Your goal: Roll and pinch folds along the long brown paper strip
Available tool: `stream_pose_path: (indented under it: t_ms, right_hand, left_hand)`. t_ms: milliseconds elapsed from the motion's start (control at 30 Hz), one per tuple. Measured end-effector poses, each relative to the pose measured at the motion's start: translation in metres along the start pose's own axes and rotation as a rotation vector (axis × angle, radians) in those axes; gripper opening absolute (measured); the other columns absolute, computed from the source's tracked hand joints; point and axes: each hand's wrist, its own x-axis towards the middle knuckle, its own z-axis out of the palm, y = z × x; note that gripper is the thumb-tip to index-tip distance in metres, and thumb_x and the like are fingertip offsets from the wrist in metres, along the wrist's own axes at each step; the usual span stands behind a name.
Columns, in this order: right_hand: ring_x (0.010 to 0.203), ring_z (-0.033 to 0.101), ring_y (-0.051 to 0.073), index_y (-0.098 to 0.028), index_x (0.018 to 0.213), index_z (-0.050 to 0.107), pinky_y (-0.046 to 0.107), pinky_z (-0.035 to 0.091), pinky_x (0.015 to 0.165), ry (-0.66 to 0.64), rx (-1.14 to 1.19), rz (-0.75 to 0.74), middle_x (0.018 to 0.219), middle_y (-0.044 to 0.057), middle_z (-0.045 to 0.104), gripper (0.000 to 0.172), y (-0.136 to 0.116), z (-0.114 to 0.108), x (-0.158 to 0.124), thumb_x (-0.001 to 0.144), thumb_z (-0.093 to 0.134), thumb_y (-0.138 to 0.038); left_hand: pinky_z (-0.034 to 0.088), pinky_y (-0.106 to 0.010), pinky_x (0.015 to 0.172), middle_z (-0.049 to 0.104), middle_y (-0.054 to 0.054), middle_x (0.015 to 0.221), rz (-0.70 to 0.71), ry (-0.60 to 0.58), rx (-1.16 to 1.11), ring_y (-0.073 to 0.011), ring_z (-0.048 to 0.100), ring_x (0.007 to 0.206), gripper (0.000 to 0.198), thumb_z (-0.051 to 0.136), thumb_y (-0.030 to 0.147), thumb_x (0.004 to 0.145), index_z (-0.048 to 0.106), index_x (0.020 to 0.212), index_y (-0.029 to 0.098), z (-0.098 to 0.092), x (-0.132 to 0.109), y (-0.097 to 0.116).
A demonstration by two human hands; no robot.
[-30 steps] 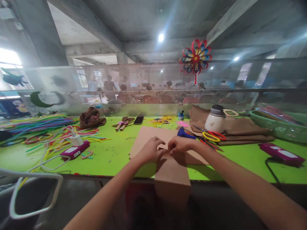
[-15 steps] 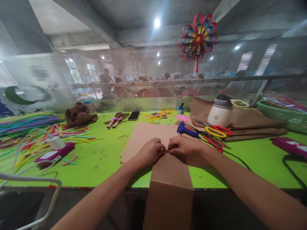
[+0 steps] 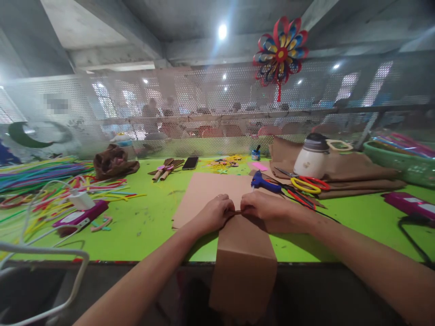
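A long strip of brown paper (image 3: 245, 237) runs over the table's front edge, and its lower part hangs down. At the strip's far end, my left hand (image 3: 219, 212) pinches a narrow folded or rolled edge. My right hand (image 3: 257, 208) pinches the same edge a short way to the right. Beneath and beyond both hands lie flat sheets of brown paper (image 3: 200, 194). A blue glue gun (image 3: 265, 182) rests just past my right hand, with scissors with yellow handles (image 3: 306, 185) farther right.
Colourful pipe cleaners (image 3: 44, 176) and a purple power strip (image 3: 81, 217) lie to the left. At the right stand a white bottle (image 3: 311, 156), folded brown material (image 3: 360, 170) and a green basket (image 3: 401, 160). A phone (image 3: 190, 163) lies toward the back; a perforated screen (image 3: 204, 108) rises behind.
The hanging part of the paper strip has drawn up, so its lower end now shows. Both hands still pinch the far edge, nearly in the same place.
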Motion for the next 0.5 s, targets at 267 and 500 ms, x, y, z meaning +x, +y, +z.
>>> stream_pose_path:
  t_ms: [267,500]
  right_hand:
    - [0.068,0.058,0.018,-0.014,0.080,0.066,0.026,0.030,0.055,-0.001,-0.236,-0.013,0.078,0.010,0.067,0.022,-0.008,0.002,0.008,0.085,0.047,-0.026]
    - [0.074,0.057,0.018,-0.013,0.082,0.063,0.026,0.032,0.062,0.081,-0.241,-0.037,0.082,0.009,0.065,0.020,-0.003,0.013,0.005,0.087,0.046,-0.024]
  left_hand:
    - [0.039,-0.024,0.064,0.056,-0.003,0.078,-0.110,-0.004,-0.044,-0.0147,0.052,0.073,0.008,0.056,0.021,0.078,0.061,0.079,0.015,0.001,0.003,0.000]
    - [0.036,-0.024,0.063,0.054,-0.002,0.074,-0.083,0.039,0.056,-0.0146,0.049,0.071,0.015,0.057,0.028,0.080,0.059,0.072,0.016,0.006,0.005,-0.001]
